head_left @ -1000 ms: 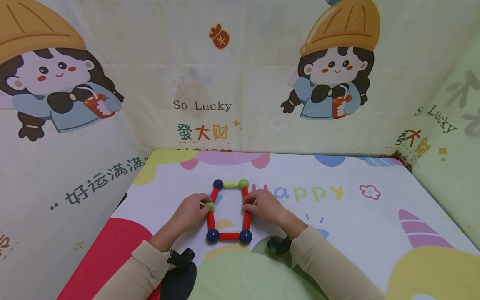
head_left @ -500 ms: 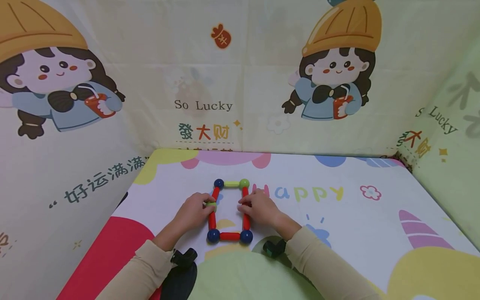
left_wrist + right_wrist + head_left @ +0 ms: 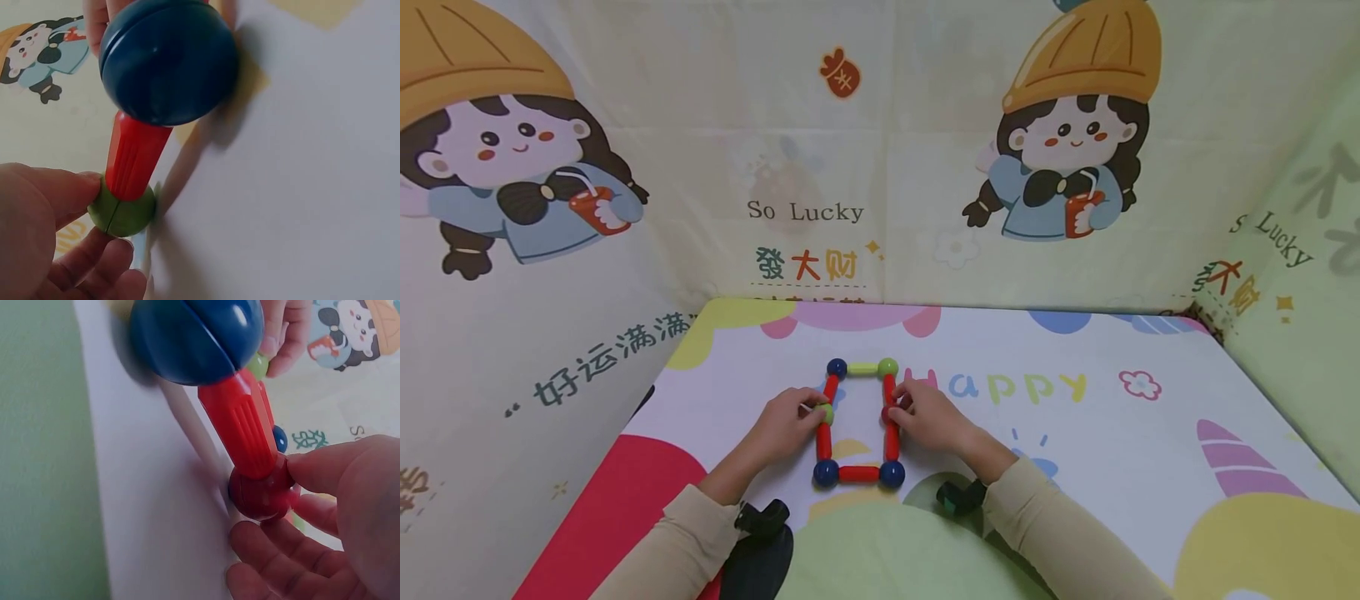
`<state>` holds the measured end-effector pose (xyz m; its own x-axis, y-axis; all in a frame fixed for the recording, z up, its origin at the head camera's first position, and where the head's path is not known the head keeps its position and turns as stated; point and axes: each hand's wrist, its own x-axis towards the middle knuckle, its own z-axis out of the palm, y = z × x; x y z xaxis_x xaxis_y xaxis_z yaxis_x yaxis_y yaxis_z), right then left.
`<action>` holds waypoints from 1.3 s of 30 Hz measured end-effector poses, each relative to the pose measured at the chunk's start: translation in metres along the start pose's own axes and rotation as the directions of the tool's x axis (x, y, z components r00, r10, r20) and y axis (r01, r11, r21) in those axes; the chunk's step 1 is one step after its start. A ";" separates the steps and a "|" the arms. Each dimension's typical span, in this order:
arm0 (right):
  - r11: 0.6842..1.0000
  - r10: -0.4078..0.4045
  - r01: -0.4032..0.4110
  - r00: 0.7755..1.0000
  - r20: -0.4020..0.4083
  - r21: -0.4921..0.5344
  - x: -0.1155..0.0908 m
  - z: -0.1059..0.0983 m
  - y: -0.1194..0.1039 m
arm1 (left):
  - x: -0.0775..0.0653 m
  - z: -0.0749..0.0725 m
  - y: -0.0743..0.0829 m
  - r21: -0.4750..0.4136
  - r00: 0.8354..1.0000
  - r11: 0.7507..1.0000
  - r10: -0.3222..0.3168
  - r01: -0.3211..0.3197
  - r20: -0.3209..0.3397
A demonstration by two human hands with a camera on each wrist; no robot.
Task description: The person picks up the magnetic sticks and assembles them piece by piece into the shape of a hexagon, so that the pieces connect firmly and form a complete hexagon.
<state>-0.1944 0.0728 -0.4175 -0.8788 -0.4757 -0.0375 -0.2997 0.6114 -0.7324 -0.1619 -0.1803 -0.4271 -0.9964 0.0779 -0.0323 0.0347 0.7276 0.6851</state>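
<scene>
Magnetic rods and balls form a long closed frame on the table. My left hand point(image 3: 784, 429) pinches the green ball point(image 3: 125, 215) midway along its left side. Opposite, my right hand point(image 3: 934, 417) grips the dark red ball point(image 3: 259, 494) between thumb and fingers. Red rods point(image 3: 892, 444) join these balls to the corners, partly behind my fingertips. Blue balls sit at the near left point(image 3: 826, 473), near right point(image 3: 891, 474) and far left point(image 3: 837, 367) corners. A light green ball point(image 3: 888, 367) marks the far right one. A red rod point(image 3: 858, 474) closes the near end, a yellow-green rod point(image 3: 862, 368) the far end.
A printed cloth with "Happy" lettering covers the table point(image 3: 1112, 442). Patterned fabric walls point(image 3: 917, 167) stand behind it and on both sides. Dark devices point(image 3: 762, 517) are strapped at both wrists, below beige sleeves point(image 3: 1060, 525).
My right fingers reached inward over the frame's right side, then drew back right, and the dark red ball now shows there. My left hand stays at the green ball, its fingers slightly shifted.
</scene>
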 end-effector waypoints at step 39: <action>0.981 0.054 -0.041 0.997 0.062 -0.189 0.003 0.003 -0.011 | 0.003 0.002 0.014 0.090 0.997 0.996 -0.022 0.016 0.075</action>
<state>-0.1929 0.0626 -0.4114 -0.8689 -0.4805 -0.1188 -0.3282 0.7390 -0.5883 -0.1643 -0.1680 -0.4192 -0.9883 0.1128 -0.1024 0.0259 0.7869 0.6166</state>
